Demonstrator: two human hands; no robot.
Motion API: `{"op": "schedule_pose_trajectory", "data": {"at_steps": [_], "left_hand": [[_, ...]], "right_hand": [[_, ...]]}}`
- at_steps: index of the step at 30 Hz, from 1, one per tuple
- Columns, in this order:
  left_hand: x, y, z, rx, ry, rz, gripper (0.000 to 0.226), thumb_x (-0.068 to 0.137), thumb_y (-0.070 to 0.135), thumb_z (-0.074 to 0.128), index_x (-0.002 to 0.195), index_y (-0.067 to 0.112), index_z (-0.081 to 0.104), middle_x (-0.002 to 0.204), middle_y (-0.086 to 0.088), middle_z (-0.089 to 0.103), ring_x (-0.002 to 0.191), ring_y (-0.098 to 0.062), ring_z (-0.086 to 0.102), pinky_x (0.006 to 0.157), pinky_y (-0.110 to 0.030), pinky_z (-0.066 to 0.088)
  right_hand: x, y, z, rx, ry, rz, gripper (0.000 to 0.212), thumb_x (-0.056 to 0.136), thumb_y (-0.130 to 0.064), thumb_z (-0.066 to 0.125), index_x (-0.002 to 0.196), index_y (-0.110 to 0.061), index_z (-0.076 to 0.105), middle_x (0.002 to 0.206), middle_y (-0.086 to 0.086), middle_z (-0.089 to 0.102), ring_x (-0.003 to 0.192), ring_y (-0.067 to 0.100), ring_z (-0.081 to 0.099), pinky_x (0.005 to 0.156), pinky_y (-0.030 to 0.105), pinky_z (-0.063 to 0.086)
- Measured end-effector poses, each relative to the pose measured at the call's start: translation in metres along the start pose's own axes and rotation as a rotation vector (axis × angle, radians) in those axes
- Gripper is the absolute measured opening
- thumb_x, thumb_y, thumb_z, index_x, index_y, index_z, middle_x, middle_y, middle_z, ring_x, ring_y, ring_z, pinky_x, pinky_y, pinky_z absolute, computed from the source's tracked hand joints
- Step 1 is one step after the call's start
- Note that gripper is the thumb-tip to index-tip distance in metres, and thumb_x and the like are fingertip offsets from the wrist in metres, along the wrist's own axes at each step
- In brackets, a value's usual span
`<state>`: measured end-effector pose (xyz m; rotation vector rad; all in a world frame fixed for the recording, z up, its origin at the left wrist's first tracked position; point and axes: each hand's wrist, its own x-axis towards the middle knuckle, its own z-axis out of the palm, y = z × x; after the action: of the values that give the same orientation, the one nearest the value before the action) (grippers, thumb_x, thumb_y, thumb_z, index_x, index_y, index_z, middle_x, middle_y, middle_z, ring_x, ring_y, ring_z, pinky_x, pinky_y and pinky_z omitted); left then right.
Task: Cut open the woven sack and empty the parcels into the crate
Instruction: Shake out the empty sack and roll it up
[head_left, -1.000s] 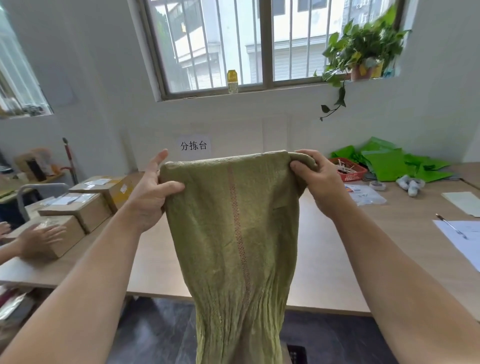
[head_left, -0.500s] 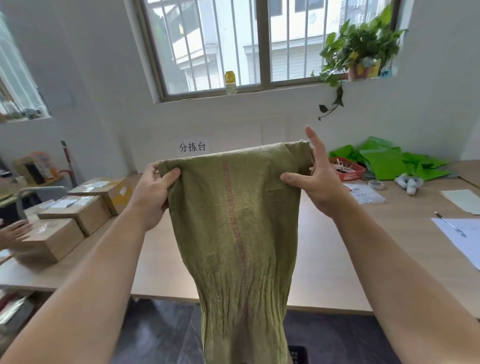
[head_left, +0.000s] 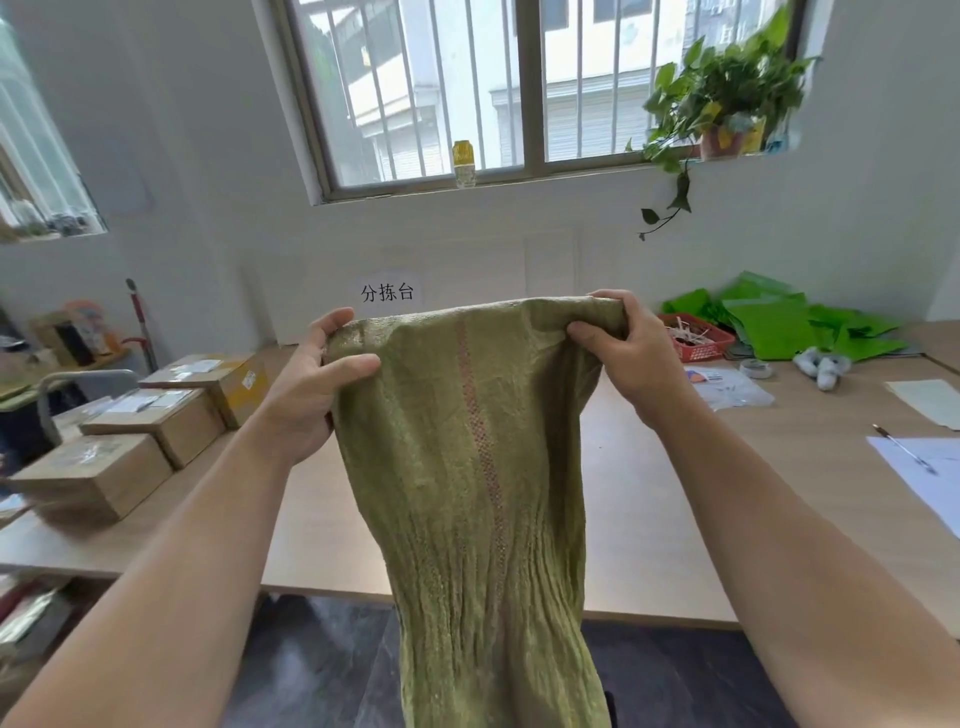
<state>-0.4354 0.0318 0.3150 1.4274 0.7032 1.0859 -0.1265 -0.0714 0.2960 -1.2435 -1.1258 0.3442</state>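
Note:
An olive-green woven sack (head_left: 478, 467) with a red stripe hangs limp and flat in front of me, its lower end running out of view below. My left hand (head_left: 311, 384) pinches the sack's upper left corner. My right hand (head_left: 623, 353) grips the bunched upper right corner. Both hands hold it up above the near edge of the wooden table (head_left: 665, 519). Three cardboard parcels (head_left: 156, 415) sit on the table at the left. No crate shows, apart from a dark edge behind the sack's bottom.
A red basket (head_left: 696, 338), green bags (head_left: 789, 322), a tape roll (head_left: 754, 368), white gloves (head_left: 823, 364) and papers with a pen (head_left: 924, 462) lie on the right of the table. A potted plant (head_left: 727, 98) stands on the windowsill. Dark floor lies below.
My right hand, open-fingered half a second ago, has closed on the sack's top right corner. The other person's hand at the left parcels has gone from view. The sack is held slightly higher.

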Motion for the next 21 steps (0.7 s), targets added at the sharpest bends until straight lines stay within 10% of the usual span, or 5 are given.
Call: {"op": "schedule_pose_trajectory", "data": {"at_steps": [7, 13, 21], "left_hand": [[0.002, 0.002, 0.002, 0.068, 0.022, 0.054, 0.062, 0.074, 0.005, 0.074, 0.127, 0.029, 0.053, 0.103, 0.001, 0.063, 0.089, -0.011, 0.063, 0.069, -0.018, 0.054], [0.005, 0.000, -0.003, 0.036, 0.102, 0.014, 0.020, 0.090, 0.018, 0.065, 0.110, 0.019, 0.066, 0.098, 0.000, 0.070, 0.087, -0.017, 0.064, 0.073, -0.030, 0.051], [0.006, -0.004, -0.007, -0.047, 0.223, -0.086, 0.025, 0.090, 0.031, 0.067, 0.112, 0.020, 0.069, 0.108, -0.002, 0.072, 0.097, -0.019, 0.067, 0.075, -0.037, 0.053]], "right_hand": [[0.002, -0.003, -0.001, 0.280, 0.120, 0.176, 0.056, 0.087, -0.028, 0.075, 0.135, -0.014, 0.048, 0.103, 0.000, 0.061, 0.101, 0.023, 0.066, 0.090, 0.046, 0.058], [0.001, 0.001, -0.006, 0.465, -0.123, 0.150, 0.116, 0.055, -0.041, 0.095, 0.145, -0.053, 0.023, 0.138, 0.019, 0.047, 0.123, 0.033, 0.060, 0.096, 0.047, 0.055], [-0.008, -0.009, -0.007, 0.101, -0.180, 0.006, 0.080, 0.083, -0.014, 0.079, 0.147, -0.039, 0.037, 0.119, -0.014, 0.047, 0.110, 0.012, 0.057, 0.097, 0.030, 0.053]]}}
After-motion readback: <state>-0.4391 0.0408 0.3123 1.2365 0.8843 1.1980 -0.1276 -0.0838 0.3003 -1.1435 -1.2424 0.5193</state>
